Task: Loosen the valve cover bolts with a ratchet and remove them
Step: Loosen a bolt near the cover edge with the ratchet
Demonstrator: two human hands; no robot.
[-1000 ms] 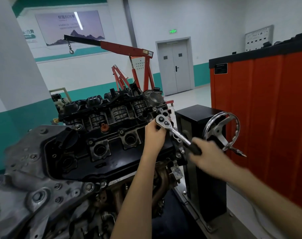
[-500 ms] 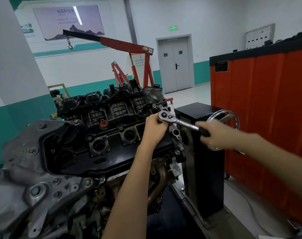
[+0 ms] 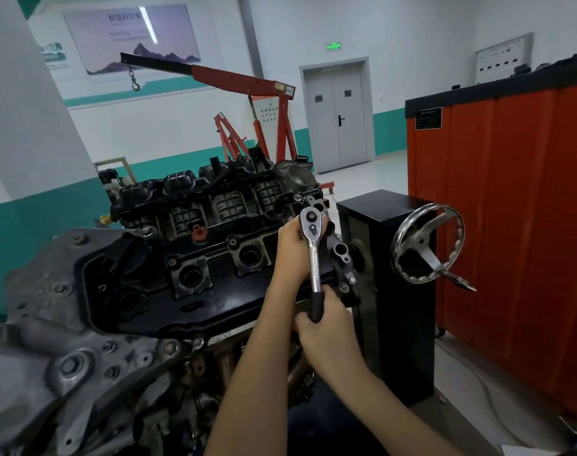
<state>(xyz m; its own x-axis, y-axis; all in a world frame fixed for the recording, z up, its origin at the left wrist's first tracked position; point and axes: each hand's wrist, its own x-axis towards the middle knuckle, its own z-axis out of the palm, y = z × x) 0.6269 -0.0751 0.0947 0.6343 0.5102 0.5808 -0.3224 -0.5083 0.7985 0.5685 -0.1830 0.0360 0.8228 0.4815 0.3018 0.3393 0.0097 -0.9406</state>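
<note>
Right-hand fingers (image 3: 304,324): curled tight round the black grip at the near end of the ratchet (image 3: 315,262), with the thumb laid along the top of the grip.
Right hand (image 3: 328,329): held low, in front of the near edge of the valve cover (image 3: 155,311).
Left-hand fingers (image 3: 293,226): wrapped against the ratchet's chromed head from the left side; their tips are hidden behind the head.
Left hand (image 3: 292,250): held at the far right corner of the valve cover, with the forearm crossing under the right wrist.
Ratchet: seated head-down at that far right corner, its shaft pointing back toward the person. The socket and the bolt beneath it are covered by the head and the left hand.
Valve cover: black, mounted on the tilted engine (image 3: 50,357), with open plug wells along its middle.
Intake manifold (image 3: 214,199): black, ribbed, set just behind the cover.
Stand column (image 3: 395,291): black, located just right of the engine, fitted with a chromed handwheel (image 3: 425,248).
Cabinet (image 3: 511,225): orange, placed at the right.
Engine hoist (image 3: 247,83): red, positioned behind the engine, near a grey double door (image 3: 336,116).
</note>
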